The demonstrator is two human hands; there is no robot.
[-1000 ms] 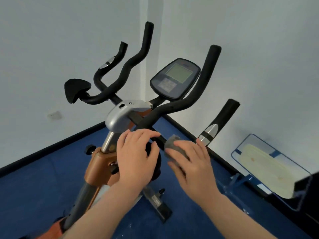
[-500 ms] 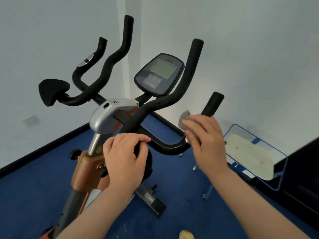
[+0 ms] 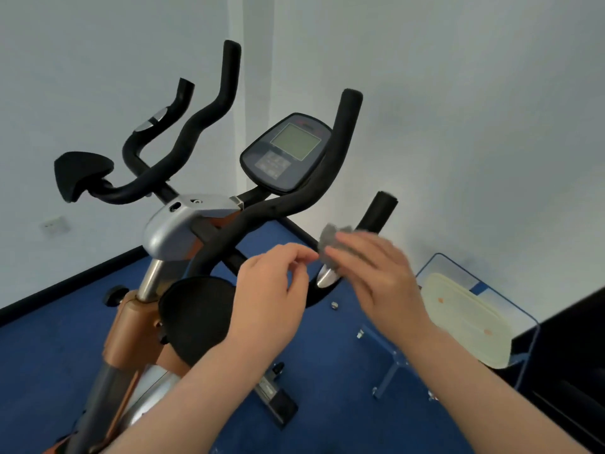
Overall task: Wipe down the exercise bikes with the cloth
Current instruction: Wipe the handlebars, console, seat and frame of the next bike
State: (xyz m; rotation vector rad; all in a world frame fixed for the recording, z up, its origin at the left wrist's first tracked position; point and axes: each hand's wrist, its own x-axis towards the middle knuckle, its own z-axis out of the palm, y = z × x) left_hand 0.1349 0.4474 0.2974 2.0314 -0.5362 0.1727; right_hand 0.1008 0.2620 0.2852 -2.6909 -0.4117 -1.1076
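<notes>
Grey crumpled cloth [image 3: 330, 244] pressed by right hand [image 3: 379, 273] on the bike's [image 3: 183, 224] right handlebar grip [image 3: 376, 214], close to the wall. Left hand [image 3: 271, 290] loosely curled, empty, beside it; blue floor open below.

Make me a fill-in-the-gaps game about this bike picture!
1. The right hand holds a grey ____ against the handlebar.
2. The floor is coloured ____.
3. The console has a square ____.
4. The left hand holds ____.

Missing words: cloth; blue; screen; nothing
</notes>
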